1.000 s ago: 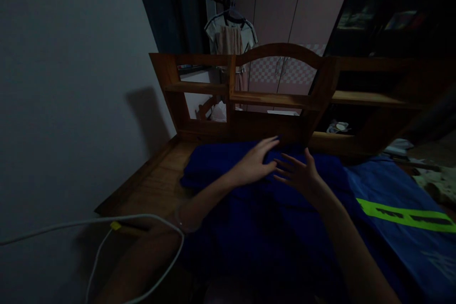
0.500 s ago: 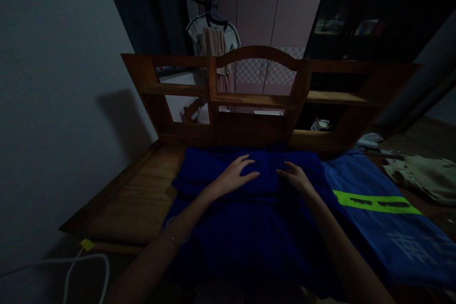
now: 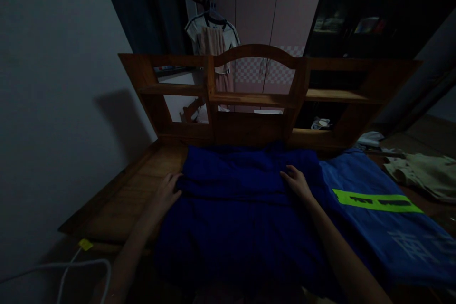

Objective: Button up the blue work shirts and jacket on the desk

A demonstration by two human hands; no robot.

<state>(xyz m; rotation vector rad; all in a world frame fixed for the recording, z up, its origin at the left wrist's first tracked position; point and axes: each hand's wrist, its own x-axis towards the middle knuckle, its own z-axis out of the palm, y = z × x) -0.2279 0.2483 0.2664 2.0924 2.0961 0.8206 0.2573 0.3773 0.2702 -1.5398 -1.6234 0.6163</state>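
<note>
A dark blue cloth (image 3: 242,228), perhaps a garment, lies spread on the wooden boards in front of me, its far part folded over in a layer. At the cloth's left edge is my left hand (image 3: 167,194), with thumb and fingers apart against the fabric. My right hand (image 3: 297,183) rests over the right part of the folded layer, fingers slightly bent and spread. A lighter blue cloth (image 3: 374,232) with a yellow-green strip and pale lettering lies to the right, partly under the dark one. Dim light hides the fine folds.
A wooden headboard with shelves (image 3: 252,99) stands behind the cloth. To the left are a wall (image 3: 64,104) and bare boards (image 3: 131,194). A white cable (image 3: 81,263) loops at lower left. Pale clothing (image 3: 423,175) lies at far right. Clothes hang on a rack (image 3: 213,38) beyond.
My left hand has moved from the middle of the cloth to its left edge. The far left edge sits slightly further right, and the cloth looks flatter. My right hand has shifted only slightly.
</note>
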